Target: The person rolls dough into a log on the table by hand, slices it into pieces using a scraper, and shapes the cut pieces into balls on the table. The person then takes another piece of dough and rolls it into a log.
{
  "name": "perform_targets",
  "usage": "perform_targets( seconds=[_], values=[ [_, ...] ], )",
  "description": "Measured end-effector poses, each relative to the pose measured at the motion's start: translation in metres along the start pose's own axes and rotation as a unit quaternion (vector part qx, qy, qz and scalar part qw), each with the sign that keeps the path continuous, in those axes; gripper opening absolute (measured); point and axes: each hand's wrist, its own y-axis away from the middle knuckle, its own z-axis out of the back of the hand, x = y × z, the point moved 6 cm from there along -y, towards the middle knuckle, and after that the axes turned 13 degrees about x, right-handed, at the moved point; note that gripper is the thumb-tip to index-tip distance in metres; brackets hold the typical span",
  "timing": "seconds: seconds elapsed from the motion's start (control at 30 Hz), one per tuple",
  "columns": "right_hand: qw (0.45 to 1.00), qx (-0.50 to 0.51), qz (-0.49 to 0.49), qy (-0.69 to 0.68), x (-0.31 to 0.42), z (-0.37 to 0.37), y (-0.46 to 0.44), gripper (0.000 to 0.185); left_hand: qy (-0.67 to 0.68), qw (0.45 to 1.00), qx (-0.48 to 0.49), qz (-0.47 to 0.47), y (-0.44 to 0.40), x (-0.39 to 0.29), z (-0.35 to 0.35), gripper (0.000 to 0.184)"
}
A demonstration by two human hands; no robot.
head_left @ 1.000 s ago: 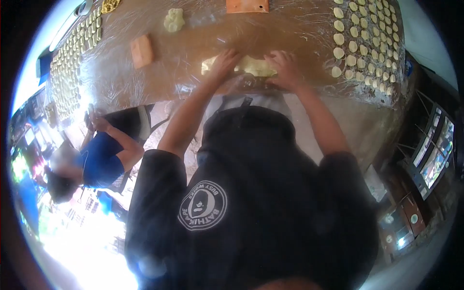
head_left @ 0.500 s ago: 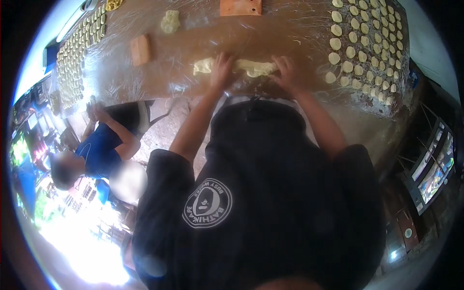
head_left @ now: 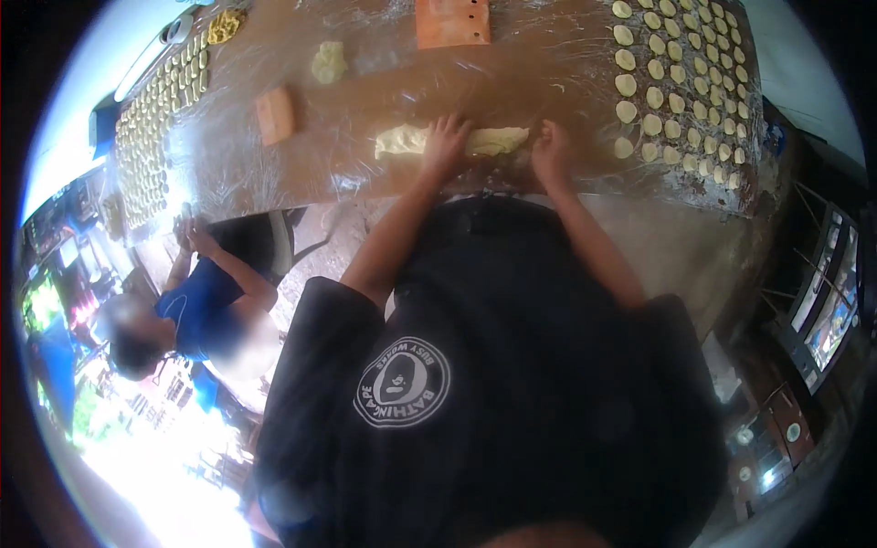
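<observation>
A long strip of pale dough (head_left: 400,141) lies across the tabletop in front of me. My left hand (head_left: 444,144) rests flat over its middle, fingers stretched away from me, hiding part of the strip. Just past the strip's right end, my right hand (head_left: 552,153) is closed with its fingers curled in. Whatever those fingers hold, if anything, is hidden. Farther back on the table sits a loose lump of dough (head_left: 329,63).
Rows of small flat dough rounds (head_left: 652,124) cover the right of the table (head_left: 365,100); more pieces (head_left: 146,137) fill the far left. Two orange blocks (head_left: 275,116) (head_left: 453,23) and a yellow mass (head_left: 225,26) lie farther back. A person in blue (head_left: 206,306) sits at left.
My right hand has come off the strip's right end and curled shut beside it. My left hand has slid slightly right and flattened on the dough. The whole view has shifted a little.
</observation>
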Motion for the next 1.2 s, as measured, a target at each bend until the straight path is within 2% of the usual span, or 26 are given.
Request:
perform_targets(
  seconds=[0.03, 0.17, 0.27, 0.3, 0.4, 0.5, 0.6, 0.7, 0.8, 0.83, 0.9, 1.0, 1.1, 1.2],
  values=[
    [1.0, 0.005, 0.0, -0.024, -0.016, -0.016, 0.001, 0.043, 0.01, 1.0, 0.001, -0.014, 0.001, -0.001, 0.002, 0.064],
    [0.996, 0.058, -0.025, -0.059, 0.016, -0.019, 0.0, 0.041, 0.026, 0.999, 0.022, -0.028, -0.005, 0.002, -0.009, 0.066],
    [0.994, 0.009, -0.095, 0.048, 0.021, -0.004, 0.001, 0.042, 0.019, 0.999, 0.023, -0.032, -0.003, 0.006, -0.006, 0.067],
    [0.996, 0.02, -0.063, 0.055, 0.017, -0.007, 0.001, 0.042, 0.017, 0.999, 0.016, -0.04, -0.002, 0.005, -0.001, 0.068],
    [0.986, 0.05, 0.148, 0.06, 0.033, -0.029, 0.0, 0.044, -0.002, 0.998, 0.043, -0.053, 0.002, 0.007, 0.002, 0.07],
    [0.995, 0.014, -0.043, -0.093, 0.004, -0.03, -0.012, 0.052, 0.033, 0.997, 0.027, -0.063, 0.004, 0.013, 0.006, 0.07],
    [0.999, 0.037, 0.002, -0.001, 0.01, -0.033, -0.008, 0.058, -0.003, 0.998, 0.008, -0.055, 0.013, 0.023, 0.012, 0.07],
    [0.986, 0.144, 0.087, 0.013, 0.03, -0.04, -0.009, 0.067, -0.003, 0.998, 0.047, -0.05, 0.012, 0.037, 0.007, 0.068],
    [0.969, 0.113, 0.159, 0.148, 0.064, -0.012, 0.001, 0.076, 0.034, 0.993, 0.079, -0.077, 0.011, 0.049, 0.009, 0.066],
    [0.963, 0.132, 0.167, 0.167, 0.073, -0.012, 0.002, 0.078, 0.024, 0.994, 0.072, -0.082, 0.01, 0.049, 0.012, 0.071],
    [0.948, 0.173, 0.174, 0.204, 0.071, -0.017, 0.011, 0.083, 0.01, 0.993, 0.065, -0.094, 0.014, 0.043, 0.011, 0.082],
    [0.957, 0.165, 0.182, 0.154, 0.047, -0.029, -0.005, 0.083, 0.046, 0.993, 0.069, -0.09, 0.005, 0.038, -0.006, 0.066],
    [0.974, 0.209, 0.064, 0.056, 0.028, -0.028, -0.013, 0.082, 0.097, 0.991, 0.077, -0.047, 0.005, 0.03, -0.011, 0.071],
    [0.969, 0.065, 0.206, 0.123, 0.051, -0.011, -0.002, 0.079, 0.115, 0.992, 0.0, -0.042, 0.012, 0.015, 0.009, 0.075]
  ],
)
